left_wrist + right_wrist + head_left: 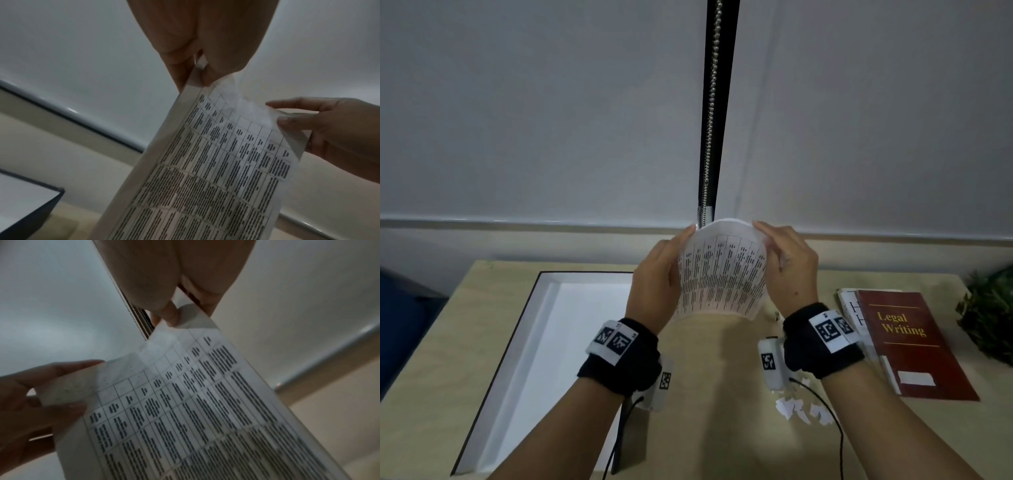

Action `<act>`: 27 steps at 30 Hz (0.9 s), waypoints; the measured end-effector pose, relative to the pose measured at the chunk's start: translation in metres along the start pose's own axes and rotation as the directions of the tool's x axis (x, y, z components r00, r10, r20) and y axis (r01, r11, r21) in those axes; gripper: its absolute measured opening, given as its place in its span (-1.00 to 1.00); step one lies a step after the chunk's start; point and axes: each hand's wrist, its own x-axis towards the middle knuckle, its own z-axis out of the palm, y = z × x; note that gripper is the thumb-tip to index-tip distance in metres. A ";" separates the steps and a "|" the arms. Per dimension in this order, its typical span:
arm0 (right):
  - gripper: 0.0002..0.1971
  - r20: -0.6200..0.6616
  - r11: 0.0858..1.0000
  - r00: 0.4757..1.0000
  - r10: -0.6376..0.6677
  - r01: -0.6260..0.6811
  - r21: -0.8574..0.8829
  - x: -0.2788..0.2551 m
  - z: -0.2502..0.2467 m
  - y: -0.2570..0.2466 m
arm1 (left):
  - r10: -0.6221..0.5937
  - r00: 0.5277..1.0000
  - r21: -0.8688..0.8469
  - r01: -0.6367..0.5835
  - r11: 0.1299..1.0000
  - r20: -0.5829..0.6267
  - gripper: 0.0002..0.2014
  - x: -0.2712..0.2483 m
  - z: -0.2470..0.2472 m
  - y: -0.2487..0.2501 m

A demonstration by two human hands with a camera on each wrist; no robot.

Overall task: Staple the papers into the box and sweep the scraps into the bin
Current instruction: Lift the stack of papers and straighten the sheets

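Printed papers (722, 274) with table lines stand upright above the desk, bowed between both hands. My left hand (657, 274) pinches their left edge and my right hand (787, 263) pinches their right edge. The left wrist view shows my thumb and fingers (185, 71) nipping the top corner of the papers (216, 170). In the right wrist view the papers (195, 402) are pinched at their top corner too. A shallow white box (544, 342) with a black rim lies open on the desk at the left. White paper scraps (801, 407) lie under my right wrist. No stapler or bin shows.
A red book titled Legal Writing (907, 346) lies on another book at the right. A green plant (989, 315) sits at the far right edge. A bead chain (710, 113) hangs by the window blinds behind the wooden desk (722, 394).
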 end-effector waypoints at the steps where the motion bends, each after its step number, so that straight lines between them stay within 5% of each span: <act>1: -0.65 0.010 0.998 0.998 0.063 -0.063 0.019 -0.004 0.001 0.001 | -0.031 0.999 -0.024 0.032 0.999 0.003 -0.58 -0.002 0.002 -0.001; 6: -0.43 0.138 0.816 0.901 0.412 -0.432 0.384 -0.008 0.002 0.012 | -0.140 0.986 -0.093 0.131 0.987 -0.095 -0.43 0.006 0.005 -0.007; 10: -0.77 0.377 0.741 0.773 0.510 -0.618 0.264 -0.011 0.019 0.038 | -0.415 0.910 -0.395 0.389 0.832 0.024 -0.39 0.008 0.014 -0.025; 13: -0.89 0.444 0.748 0.753 0.486 -0.621 0.235 -0.008 0.027 0.042 | -0.475 0.867 -0.410 0.491 0.769 0.149 -0.82 0.009 0.021 -0.031; 19: -0.89 0.405 0.738 0.811 0.423 -0.567 0.366 -0.002 0.026 0.044 | -0.498 0.864 -0.494 0.467 0.734 0.077 -0.82 0.015 0.018 -0.019; 22: -0.88 0.432 0.695 0.749 0.503 -0.647 0.313 -0.017 0.030 0.057 | -0.540 0.829 -0.503 0.531 0.682 0.144 -0.92 0.000 0.025 -0.029; 24: -0.82 0.460 0.672 0.694 0.553 -0.698 0.246 -0.028 0.035 0.062 | -0.601 0.770 -0.511 0.613 0.602 0.216 -0.83 -0.014 0.032 -0.034; 27: -0.81 0.456 0.662 0.684 0.570 -0.711 0.238 -0.027 0.038 0.065 | -0.621 0.771 -0.459 0.606 0.650 0.140 -0.94 -0.019 0.035 -0.041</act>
